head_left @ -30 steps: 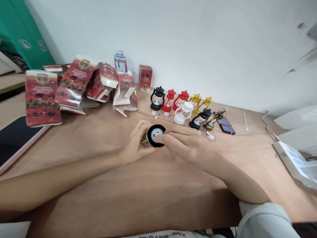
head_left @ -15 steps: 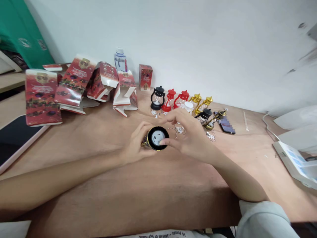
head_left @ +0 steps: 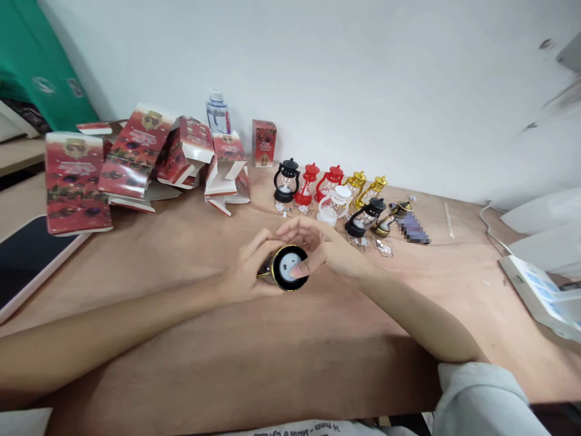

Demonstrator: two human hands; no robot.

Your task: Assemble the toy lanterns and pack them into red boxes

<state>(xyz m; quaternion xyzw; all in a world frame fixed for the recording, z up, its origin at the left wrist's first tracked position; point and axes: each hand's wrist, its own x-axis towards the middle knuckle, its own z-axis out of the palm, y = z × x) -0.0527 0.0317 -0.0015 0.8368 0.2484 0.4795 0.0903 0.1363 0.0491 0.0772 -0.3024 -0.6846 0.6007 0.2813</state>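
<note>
My left hand is wrapped round a black and gold lantern, which is tipped so that its round base faces me. A pale disc with small dark marks sits in the middle of that base. The thumb of my right hand presses on this disc, and its fingers curl round the far side of the lantern, against the fingertips of my left hand. Behind my hands stand small lanterns: black, red, white, gold and a bronze one.
Opened red boxes lie at the left, near a tablet. A bottle and an upright red box stand by the wall. At the right are a phone, a cable and a white tray.
My right hand has moved left and closed round the lantern, with its thumb still on the disc. The lantern's base sits slightly lower in view. The white lantern now shows more fully.
</note>
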